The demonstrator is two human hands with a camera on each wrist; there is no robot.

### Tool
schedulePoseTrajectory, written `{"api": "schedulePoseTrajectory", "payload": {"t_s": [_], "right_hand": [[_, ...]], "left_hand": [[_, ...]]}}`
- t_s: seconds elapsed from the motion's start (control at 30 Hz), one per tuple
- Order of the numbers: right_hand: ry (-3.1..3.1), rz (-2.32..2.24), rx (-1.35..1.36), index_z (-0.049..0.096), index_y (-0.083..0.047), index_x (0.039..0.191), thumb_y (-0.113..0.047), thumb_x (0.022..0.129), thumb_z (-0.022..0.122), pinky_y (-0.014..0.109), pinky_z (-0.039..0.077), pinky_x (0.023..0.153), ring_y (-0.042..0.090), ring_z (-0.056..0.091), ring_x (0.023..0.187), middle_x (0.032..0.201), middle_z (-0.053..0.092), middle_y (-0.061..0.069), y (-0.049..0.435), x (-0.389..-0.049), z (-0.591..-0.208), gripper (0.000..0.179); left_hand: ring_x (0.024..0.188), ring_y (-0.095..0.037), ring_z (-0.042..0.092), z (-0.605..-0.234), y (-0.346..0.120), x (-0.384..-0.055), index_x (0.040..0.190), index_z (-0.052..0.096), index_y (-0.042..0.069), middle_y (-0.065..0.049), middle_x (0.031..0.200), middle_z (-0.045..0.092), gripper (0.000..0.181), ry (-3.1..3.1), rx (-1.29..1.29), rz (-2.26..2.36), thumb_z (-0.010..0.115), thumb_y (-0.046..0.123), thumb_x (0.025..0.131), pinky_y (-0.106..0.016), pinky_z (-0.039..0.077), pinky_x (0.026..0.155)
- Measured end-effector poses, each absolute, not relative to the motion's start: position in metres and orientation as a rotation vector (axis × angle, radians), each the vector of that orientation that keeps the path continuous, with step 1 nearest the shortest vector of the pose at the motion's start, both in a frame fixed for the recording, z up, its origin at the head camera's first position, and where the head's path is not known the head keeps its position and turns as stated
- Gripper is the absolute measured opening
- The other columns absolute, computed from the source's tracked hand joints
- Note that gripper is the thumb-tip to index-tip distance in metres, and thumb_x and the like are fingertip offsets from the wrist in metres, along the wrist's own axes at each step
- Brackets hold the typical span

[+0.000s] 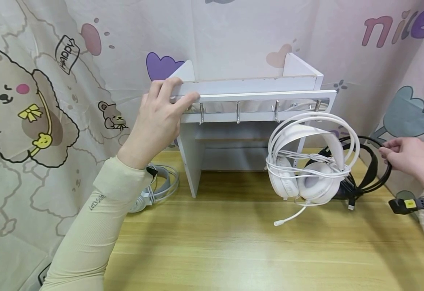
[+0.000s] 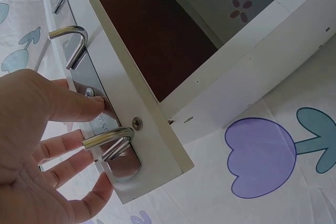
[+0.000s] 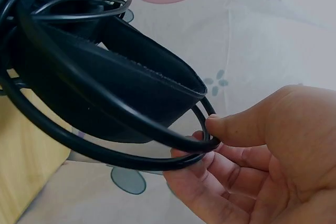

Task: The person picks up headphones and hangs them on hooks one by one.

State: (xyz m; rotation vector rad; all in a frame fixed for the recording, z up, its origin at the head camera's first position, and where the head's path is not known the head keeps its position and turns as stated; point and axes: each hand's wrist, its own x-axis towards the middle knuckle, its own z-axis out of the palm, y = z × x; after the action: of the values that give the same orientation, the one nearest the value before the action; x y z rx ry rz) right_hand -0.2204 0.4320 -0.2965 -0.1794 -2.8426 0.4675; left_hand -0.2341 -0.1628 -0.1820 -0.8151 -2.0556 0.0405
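Observation:
A white wooden shelf (image 1: pixel 248 87) has a metal strip with several hooks (image 1: pixel 238 112) along its front. My left hand (image 1: pixel 157 115) grips the left end of its front board, the thumb (image 2: pixel 79 106) on the metal strip beside a hook. With the thumb and fingertips, my right hand (image 1: pixel 413 157) pinches the headband of a pair of black headphones (image 1: pixel 373 173), right of the shelf; a black cable bundle and USB plug hang below. White headphones (image 1: pixel 321 180), wrapped in their own cable, hang at the right end of the strip and partly hide the black pair.
Grey-white headphones (image 1: pixel 161 188) lie on the wooden table (image 1: pixel 215 242) left of the shelf, partly behind my left forearm. A printed curtain (image 1: pixel 233 40) closes off the back and both sides. The white microphone boom (image 1: pixel 288 218) sticks out low in front.

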Motion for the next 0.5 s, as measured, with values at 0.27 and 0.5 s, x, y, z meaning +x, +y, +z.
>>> {"api": "schedulePoseTrajectory", "payload": {"t_s": [0.27, 0.5], "right_hand": [[-2.802, 0.423, -0.155, 0.065, 0.013, 0.113, -0.018, 0.104, 0.056, 0.053, 0.042, 0.068, 0.051, 0.064, 0.088, 0.089, 0.075, 0.028, 0.421, -0.215, -0.292, 0.034], [-2.775, 0.409, -0.157, 0.065, 0.01, 0.115, -0.02, 0.104, 0.055, 0.064, 0.041, 0.075, 0.059, 0.061, 0.102, 0.101, 0.074, 0.032, 0.411, -0.209, -0.285, 0.034]], "left_hand": [[0.121, -0.046, 0.05, -0.183, -0.163, -0.234, 0.132, 0.064, 0.02, -0.022, 0.143, 0.053, 0.046, -2.055, -0.811, 0.047, 0.048, -0.009, 0.1, -0.053, 0.05, 0.066], [0.12, -0.046, 0.05, -0.182, -0.163, -0.234, 0.133, 0.064, 0.02, -0.022, 0.143, 0.053, 0.05, -2.058, -0.81, 0.035, 0.048, -0.012, 0.098, -0.053, 0.05, 0.066]]}}
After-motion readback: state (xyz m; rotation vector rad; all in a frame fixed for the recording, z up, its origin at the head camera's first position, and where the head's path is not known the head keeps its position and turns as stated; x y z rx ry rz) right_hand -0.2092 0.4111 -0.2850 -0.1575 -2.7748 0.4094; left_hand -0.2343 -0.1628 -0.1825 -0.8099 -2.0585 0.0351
